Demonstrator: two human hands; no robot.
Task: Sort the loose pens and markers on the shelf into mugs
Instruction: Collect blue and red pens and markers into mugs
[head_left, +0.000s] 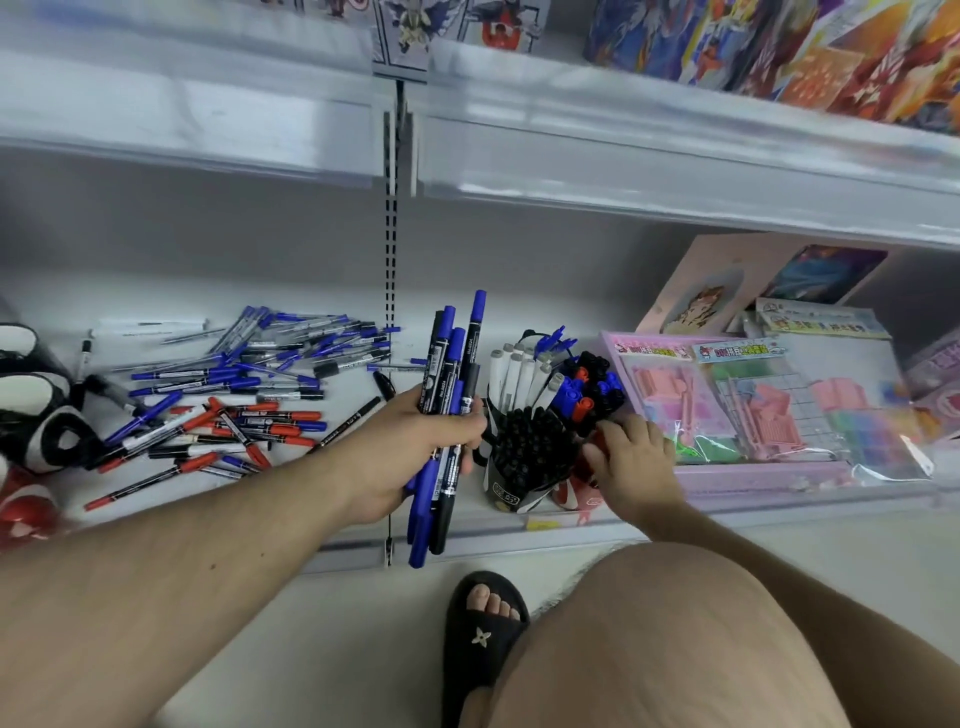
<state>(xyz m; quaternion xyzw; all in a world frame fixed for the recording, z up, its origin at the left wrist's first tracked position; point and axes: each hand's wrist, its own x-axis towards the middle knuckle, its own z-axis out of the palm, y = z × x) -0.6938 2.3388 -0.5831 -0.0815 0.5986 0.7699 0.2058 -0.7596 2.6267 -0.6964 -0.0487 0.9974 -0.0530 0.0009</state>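
1. Head view: I am looking down at the white metal shelf (363, 525), and my left hand (415, 447) is gripping a bundle of blue and black double-ended markers (451, 395), fingers curled round their middles so the bundle is standing nearly upright, just left of the black mug packed with black-capped pens (524, 457).
2. My right hand (631, 457) is resting just right of that black mug, fingertips curled down onto something red; I cannot tell whether I am pinching it or only touching it.
3. Behind the black mug, a cluster of white markers with grey caps (524, 374) is standing upright, and right of those a bunch of blue, red and black caps (592, 389) is packed together; their holders are hidden.
4. Well left of the black mug, the loose pile of blue, red and black pens and markers (234, 389) is lying scattered flat on the shelf.
5. Further left, at the frame edge, black-and-white mugs (47, 415) are sitting beside that pile.
6. Right of the black mug, pink packaged toy sets in clear plastic (753, 410) are lying flat.
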